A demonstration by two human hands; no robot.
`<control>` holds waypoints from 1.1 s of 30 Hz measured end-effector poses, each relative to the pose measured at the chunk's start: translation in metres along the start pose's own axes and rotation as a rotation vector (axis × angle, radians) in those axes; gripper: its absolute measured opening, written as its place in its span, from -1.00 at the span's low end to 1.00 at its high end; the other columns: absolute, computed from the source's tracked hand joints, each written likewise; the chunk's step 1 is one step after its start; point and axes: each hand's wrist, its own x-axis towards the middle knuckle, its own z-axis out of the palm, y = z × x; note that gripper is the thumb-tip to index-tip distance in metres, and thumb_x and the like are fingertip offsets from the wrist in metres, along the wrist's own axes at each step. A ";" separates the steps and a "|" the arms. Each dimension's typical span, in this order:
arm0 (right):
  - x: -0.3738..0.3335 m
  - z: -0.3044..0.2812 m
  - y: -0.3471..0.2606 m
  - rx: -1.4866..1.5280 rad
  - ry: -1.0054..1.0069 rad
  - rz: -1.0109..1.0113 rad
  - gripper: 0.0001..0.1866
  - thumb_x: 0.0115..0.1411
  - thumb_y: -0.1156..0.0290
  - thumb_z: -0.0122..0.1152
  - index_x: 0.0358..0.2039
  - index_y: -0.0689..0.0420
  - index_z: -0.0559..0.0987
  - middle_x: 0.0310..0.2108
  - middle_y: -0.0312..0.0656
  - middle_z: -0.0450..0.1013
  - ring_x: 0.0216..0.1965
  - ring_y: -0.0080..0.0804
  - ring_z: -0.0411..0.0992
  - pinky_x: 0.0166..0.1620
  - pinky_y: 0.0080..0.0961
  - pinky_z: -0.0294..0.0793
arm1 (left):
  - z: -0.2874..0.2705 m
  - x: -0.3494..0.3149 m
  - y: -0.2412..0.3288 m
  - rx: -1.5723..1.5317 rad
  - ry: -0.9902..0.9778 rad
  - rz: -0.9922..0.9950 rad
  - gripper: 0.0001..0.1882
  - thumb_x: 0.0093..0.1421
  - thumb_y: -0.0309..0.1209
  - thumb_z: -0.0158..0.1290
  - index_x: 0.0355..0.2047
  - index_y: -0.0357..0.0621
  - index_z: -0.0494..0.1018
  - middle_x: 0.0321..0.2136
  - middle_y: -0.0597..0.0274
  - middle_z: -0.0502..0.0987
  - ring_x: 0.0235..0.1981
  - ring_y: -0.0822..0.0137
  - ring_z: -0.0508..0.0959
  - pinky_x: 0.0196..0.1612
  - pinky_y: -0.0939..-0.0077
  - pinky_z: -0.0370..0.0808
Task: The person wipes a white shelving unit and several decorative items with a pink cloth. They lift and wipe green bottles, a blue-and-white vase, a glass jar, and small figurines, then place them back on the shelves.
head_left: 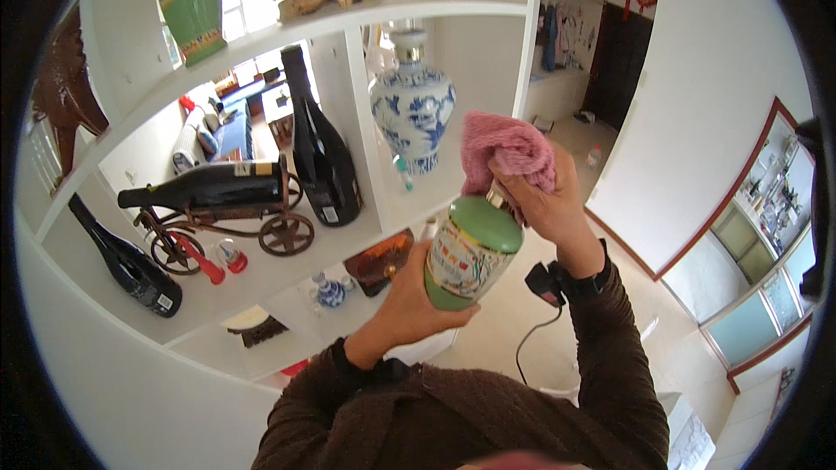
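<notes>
A green ceramic bottle (475,252) with a painted band tilts in front of my chest. My left hand (407,305) is wrapped round its lower side. At its neck, my right hand (550,200) clutches a pink cloth (505,152), bunched up over the fingers; some of the fingers are hidden behind it. Just beyond the cloth, a blue-and-white porcelain vase (414,104) stands on the white shelf (409,204). A similar green bottle (192,4) stands on the shelf above.
Dark wine bottles (322,144) stand at the left, one lying on a wheeled metal rack (287,233). Lower down are a small blue-and-white vase (329,290) and a brown plaque (380,259). A black device with a cable (546,283) hangs by my right wrist.
</notes>
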 end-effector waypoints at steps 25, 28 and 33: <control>0.169 -0.055 -0.073 -0.082 0.053 -0.109 -0.44 0.34 0.07 0.13 0.16 0.24 0.40 0.02 -0.08 0.49 -0.01 -0.37 0.51 0.00 -0.55 0.50 | -0.071 -0.092 0.002 0.188 0.641 -0.001 -0.23 -0.11 -0.60 0.30 0.12 -0.24 0.20 -0.05 0.07 0.48 -0.04 0.20 0.55 0.02 0.31 0.54; 0.238 -0.055 -0.075 -0.547 -0.206 0.011 -0.36 0.30 0.01 0.16 0.19 0.26 0.39 0.04 0.00 0.49 -0.02 -0.31 0.50 0.00 -0.52 0.48 | -0.074 -0.105 0.008 0.065 0.790 -0.122 -0.36 -0.16 -0.55 0.35 -0.02 -0.26 0.36 -0.16 0.15 0.54 -0.15 0.29 0.58 -0.08 0.39 0.56; 0.266 -0.041 -0.051 -1.195 -0.451 -0.081 -0.40 0.30 -0.01 0.11 0.20 0.14 0.45 0.11 0.03 0.47 0.00 -0.19 0.48 0.10 -0.38 0.41 | -0.080 -0.128 0.012 -0.010 1.036 -0.207 -0.25 -0.22 -0.54 0.38 0.01 -0.31 0.30 -0.16 0.11 0.51 -0.16 0.28 0.58 -0.08 0.37 0.56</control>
